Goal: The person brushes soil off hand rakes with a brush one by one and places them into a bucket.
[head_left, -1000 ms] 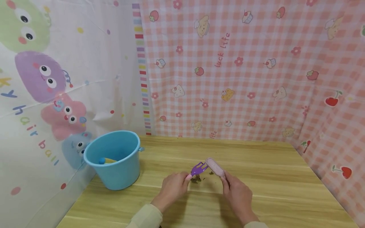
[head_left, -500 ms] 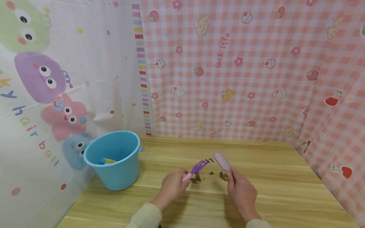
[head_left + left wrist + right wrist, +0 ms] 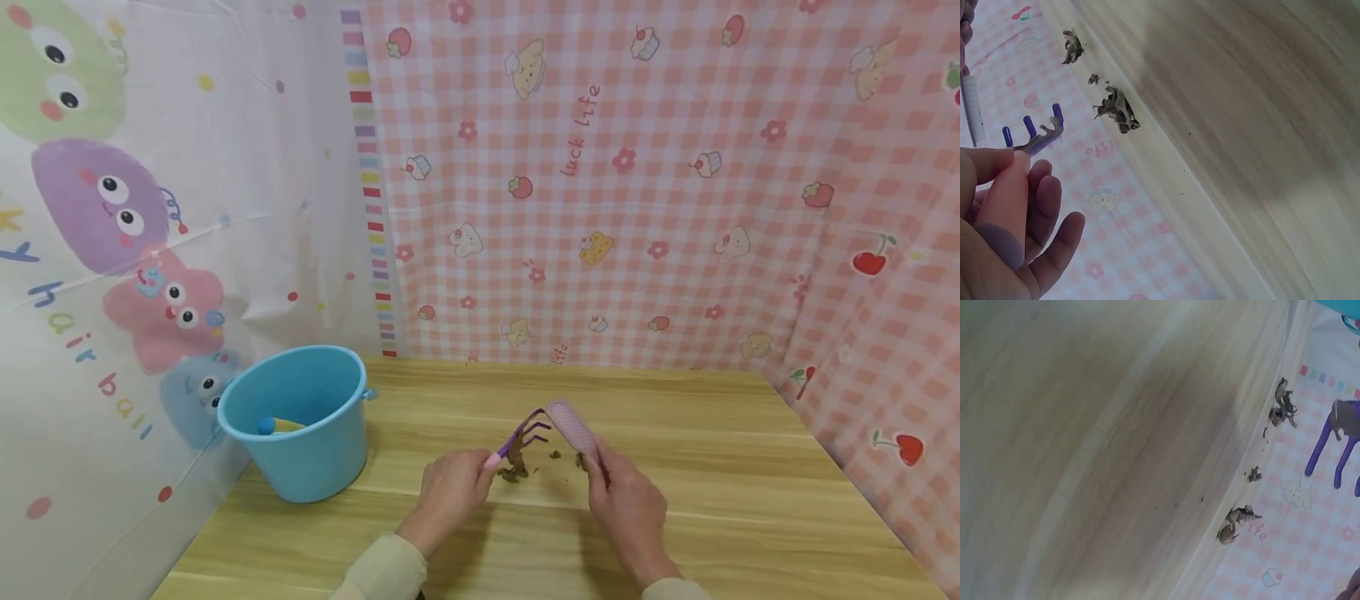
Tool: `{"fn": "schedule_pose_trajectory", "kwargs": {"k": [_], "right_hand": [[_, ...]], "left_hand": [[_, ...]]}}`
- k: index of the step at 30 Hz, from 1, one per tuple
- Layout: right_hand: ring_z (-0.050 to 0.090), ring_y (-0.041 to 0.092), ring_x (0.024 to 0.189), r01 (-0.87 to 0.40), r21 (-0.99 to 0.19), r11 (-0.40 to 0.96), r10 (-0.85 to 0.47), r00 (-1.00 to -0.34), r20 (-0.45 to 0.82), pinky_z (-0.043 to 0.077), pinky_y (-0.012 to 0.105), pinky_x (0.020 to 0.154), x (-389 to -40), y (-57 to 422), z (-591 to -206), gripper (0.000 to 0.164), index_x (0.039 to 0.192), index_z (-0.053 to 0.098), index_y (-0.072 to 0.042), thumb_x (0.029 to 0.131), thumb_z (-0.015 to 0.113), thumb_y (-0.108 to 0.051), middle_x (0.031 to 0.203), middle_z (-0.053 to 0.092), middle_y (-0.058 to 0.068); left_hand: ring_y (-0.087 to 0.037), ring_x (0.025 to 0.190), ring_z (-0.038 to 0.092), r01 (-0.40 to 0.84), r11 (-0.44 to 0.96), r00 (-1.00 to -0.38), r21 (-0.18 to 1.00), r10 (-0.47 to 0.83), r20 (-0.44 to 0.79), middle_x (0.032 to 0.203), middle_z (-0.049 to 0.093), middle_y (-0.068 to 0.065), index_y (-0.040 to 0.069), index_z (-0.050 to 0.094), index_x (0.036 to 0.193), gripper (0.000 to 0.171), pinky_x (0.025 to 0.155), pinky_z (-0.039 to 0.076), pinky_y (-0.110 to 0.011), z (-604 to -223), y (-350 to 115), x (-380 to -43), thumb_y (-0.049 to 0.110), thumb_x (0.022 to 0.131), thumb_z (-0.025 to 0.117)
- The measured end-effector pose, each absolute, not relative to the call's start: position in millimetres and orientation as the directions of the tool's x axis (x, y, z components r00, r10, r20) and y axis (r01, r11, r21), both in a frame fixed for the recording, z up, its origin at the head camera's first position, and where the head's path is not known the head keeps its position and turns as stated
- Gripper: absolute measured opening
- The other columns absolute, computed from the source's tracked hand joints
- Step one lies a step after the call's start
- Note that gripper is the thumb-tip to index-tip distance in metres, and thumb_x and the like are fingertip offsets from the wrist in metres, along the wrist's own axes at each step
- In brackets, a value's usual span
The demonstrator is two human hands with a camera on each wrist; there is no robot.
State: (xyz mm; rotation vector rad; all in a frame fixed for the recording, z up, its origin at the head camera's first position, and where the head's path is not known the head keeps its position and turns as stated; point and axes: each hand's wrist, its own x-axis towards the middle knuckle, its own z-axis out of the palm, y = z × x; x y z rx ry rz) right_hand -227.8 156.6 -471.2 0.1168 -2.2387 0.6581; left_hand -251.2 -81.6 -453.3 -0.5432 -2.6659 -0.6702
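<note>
My left hand (image 3: 453, 493) grips the pink handle of a small purple toy hand rake (image 3: 1033, 141), whose several bent tines stand above the table. Something brown clings to the rake's head. In my right hand (image 3: 630, 510) is a pale pink brush (image 3: 572, 427); a strip of its whitish bristles (image 3: 974, 106) shows in the left wrist view. The brush's far end is close to the upper tine; whether they touch I cannot tell. Under the tools lie crumpled brown scraps (image 3: 514, 475), like dry leaves, with a small bit (image 3: 555, 454) between the two larger clumps.
A light blue bucket (image 3: 303, 454) stands at the table's left, with a yellow and blue item (image 3: 281, 425) inside. Wood-grain table (image 3: 720, 467) extends around the hands. Printed cloths (image 3: 600, 200) hang behind and at both sides.
The rake has turned, so its tines now show side-on with the brown stuff on its head. The brush went right, then came back left toward the tines.
</note>
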Motion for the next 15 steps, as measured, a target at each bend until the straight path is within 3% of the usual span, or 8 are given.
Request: {"fn": "schedule_pose_trajectory", "kwargs": {"k": [7, 15], "right_hand": [[0.061, 0.021, 0.055, -0.400, -0.301, 0.866, -0.008, -0.612, 0.791, 0.040, 0.033, 0.042, -230, 145, -478, 0.030, 0.113, 0.074, -0.007, 0.084, 0.077, -0.017, 0.077, 0.070, 0.006], [0.055, 0.019, 0.052, -0.323, -0.328, 0.888, -0.004, -0.719, 0.695, 0.039, 0.033, 0.042, -228, 143, -478, 0.031, 0.115, 0.073, -0.008, 0.087, 0.075, -0.019, 0.076, 0.068, 0.007]], "left_hand": [[-0.005, 0.046, 0.035, 0.463, 0.805, -0.874, 0.372, 0.344, 0.344, 0.053, 0.040, 0.012, 0.017, 0.064, 0.074, 0.031, 0.044, 0.032, -0.024, -454, -80, -247, 0.029, 0.102, 0.056], [-0.004, 0.047, 0.032, 0.485, 0.794, -0.867, 0.367, 0.378, 0.326, 0.053, 0.037, 0.012, 0.021, 0.052, 0.066, 0.036, 0.046, 0.031, -0.023, -454, -77, -245, 0.030, 0.101, 0.057]]}}
